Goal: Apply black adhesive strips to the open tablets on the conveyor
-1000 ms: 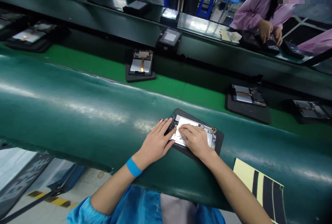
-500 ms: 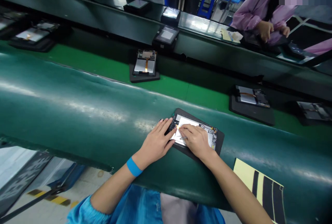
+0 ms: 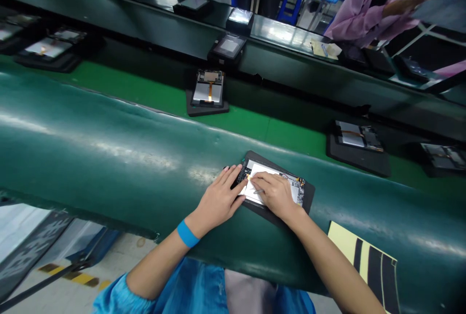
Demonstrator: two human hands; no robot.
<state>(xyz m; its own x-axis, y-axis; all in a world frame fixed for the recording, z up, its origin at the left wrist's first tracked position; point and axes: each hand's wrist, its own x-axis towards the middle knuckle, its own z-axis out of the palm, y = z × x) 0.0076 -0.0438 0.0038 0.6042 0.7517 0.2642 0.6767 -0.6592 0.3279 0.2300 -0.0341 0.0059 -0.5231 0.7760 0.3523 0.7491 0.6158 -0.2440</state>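
An opened tablet (image 3: 296, 196) with a bare circuit board and pale silver inner panels lies on a dark foam pad (image 3: 310, 197) in front of me. My left hand (image 3: 220, 197) rests with fingers stretched out over its left end, fingertips touching the edge and the inner panel. My right hand (image 3: 274, 192) is closed in a pinch above the middle of the tablet, beside my left index finger. A thin grey tool (image 3: 257, 191) pokes out below its fingers; its exact kind cannot be made out. A small orange-yellow piece (image 3: 249, 177) shows at the fingertips.
Beyond the green work surface (image 3: 109, 158) runs a bright green belt (image 3: 251, 122) carrying several opened tablets (image 3: 208, 90) on foam pads. A yellow sheet with black strips (image 3: 342, 236) lies at right. Another person in a pink sleeve (image 3: 357, 8) works across the line.
Tablets on the green belt have shifted slightly right, while the one on the far ledge moved slightly left. The other person's hands have lifted. My hands have barely moved.
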